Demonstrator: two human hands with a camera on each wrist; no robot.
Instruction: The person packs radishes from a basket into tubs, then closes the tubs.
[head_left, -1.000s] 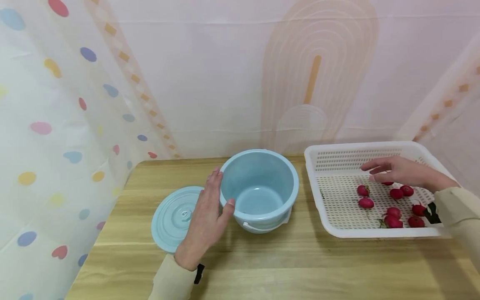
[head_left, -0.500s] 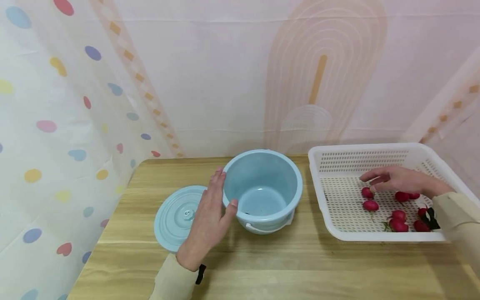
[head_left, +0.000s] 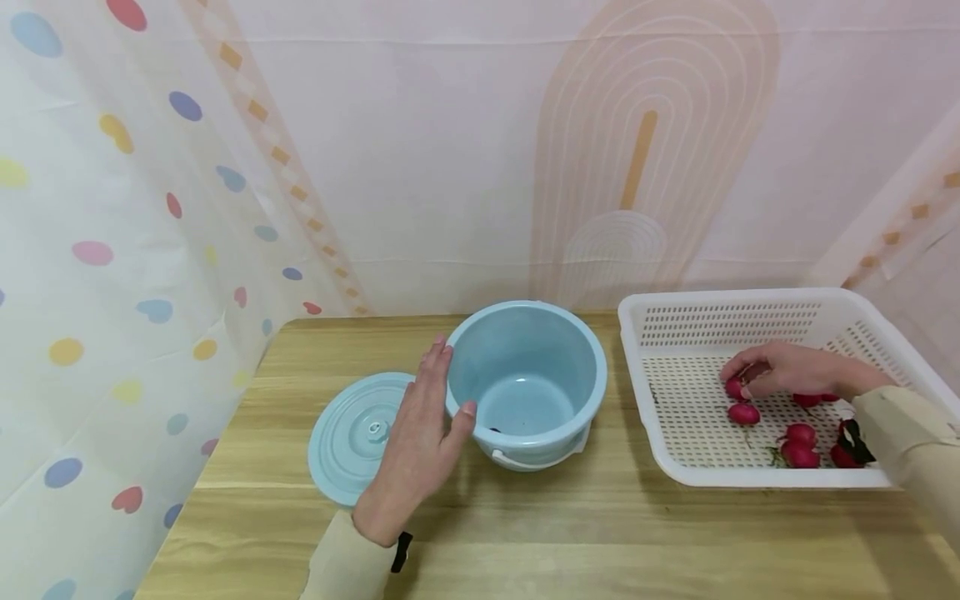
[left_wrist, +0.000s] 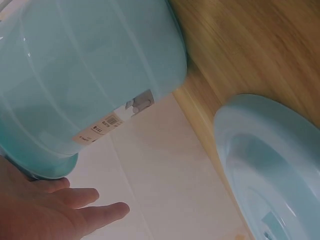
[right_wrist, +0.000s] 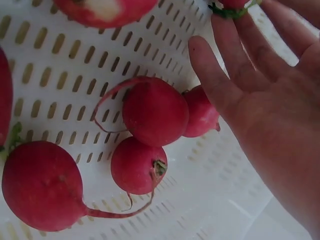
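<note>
My left hand (head_left: pixel 416 446) lies with straight fingers against the left side of a light blue bucket (head_left: pixel 540 425). In the left wrist view, its fingers (left_wrist: pixel 82 197) are extended by the bucket's rim. The bucket's round blue lid (head_left: pixel 347 446) rests on the table, partly behind that hand. On the right, my right hand (head_left: pixel 798 371) reaches into a white plastic basket (head_left: pixel 750 477) and pinches a red radish (head_left: pixel 734 388) between thumb and fingers. In the right wrist view, this radish (right_wrist: pixel 232 4) shows only at the top edge, by the fingertips.
Several other radishes (head_left: pixel 799 446) lie on the basket floor, some with thin roots and green stubs, some partly hidden by the right arm. A small dark spot shows inside the bucket. Behind the wooden table (head_left: pixel 525 542) hangs a patterned curtain (head_left: pixel 420 167).
My right hand has lowered into the basket, and its thumb and fingers have closed on a radish. The left hand stays at the bucket. The view has shifted slightly.
</note>
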